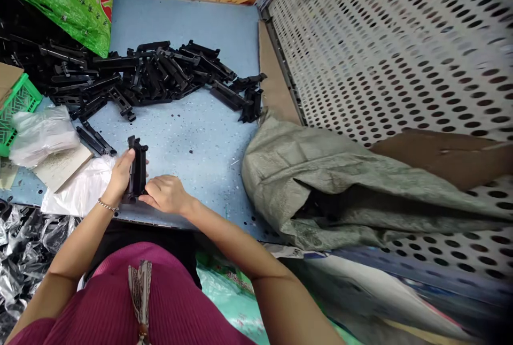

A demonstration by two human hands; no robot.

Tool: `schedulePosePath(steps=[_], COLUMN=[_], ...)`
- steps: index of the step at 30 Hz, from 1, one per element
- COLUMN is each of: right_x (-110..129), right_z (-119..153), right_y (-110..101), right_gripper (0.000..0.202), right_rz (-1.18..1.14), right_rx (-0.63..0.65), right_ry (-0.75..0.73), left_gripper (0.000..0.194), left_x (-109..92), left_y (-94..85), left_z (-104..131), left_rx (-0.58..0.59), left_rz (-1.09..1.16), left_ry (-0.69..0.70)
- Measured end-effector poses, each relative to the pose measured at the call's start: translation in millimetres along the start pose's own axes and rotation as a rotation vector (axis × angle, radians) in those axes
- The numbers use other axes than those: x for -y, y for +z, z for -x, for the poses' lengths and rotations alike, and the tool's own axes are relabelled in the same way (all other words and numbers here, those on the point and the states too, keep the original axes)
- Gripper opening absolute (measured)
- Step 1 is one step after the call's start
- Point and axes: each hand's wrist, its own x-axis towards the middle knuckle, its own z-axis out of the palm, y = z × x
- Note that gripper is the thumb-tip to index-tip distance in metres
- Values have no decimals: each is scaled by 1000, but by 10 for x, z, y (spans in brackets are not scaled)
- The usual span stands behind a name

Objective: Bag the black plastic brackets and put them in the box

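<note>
In my left hand (120,175) is a long black plastic part (139,169), held upright over the near edge of the blue table. The thumb lies along its left side. My right hand (165,193) is closed, thumb and forefinger pinching at the part's lower right end; what lies between those fingertips is hidden. Beyond both hands, a heap of similar black plastic parts (160,72) spreads across the table. Two or so more parts (95,139) lie just past my left hand, close to a stack of clear plastic bags (82,187).
A green bag (76,2) leans over the heap at the left. Folded clear bags (44,133) sit by a green basket (20,107). On the right, a grey-green woven sack (320,174) lies against a white perforated panel (385,61). Bagged black parts (28,259) are at lower left.
</note>
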Motion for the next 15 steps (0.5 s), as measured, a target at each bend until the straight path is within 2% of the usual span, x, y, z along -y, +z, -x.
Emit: schedulePosePath(steps=[2,5,7,10,11,13,15], right_x=[-18,-111,-204,-357,-404,-485,-541], right_z=[-189,-823,-1367,-2065,-2217,-2362,-2298], right_y=[-148,-329,-334,-236,-212,-214,-270], right_gripper=[55,54,54,64,64,60,51], right_rz=[23,183,324,460,478,479,440], right_rx=[40,-81,-127,-21,20,59,7], right_ry=[12,162,326,455,472,488,498], left_gripper=[45,30,30,27,23,20,26], left_x=[162,438,592,732,751,748,688], left_y=[16,228,468,749,774,696,489], left_z=[-48,-30,35,110,111,64,-45], left_rx=[14,-10,15,82,108,138,116], left_rz=[-164,-501,-702,-890,-900,-812,-573], left_ry=[72,143,175,349,406,447,369])
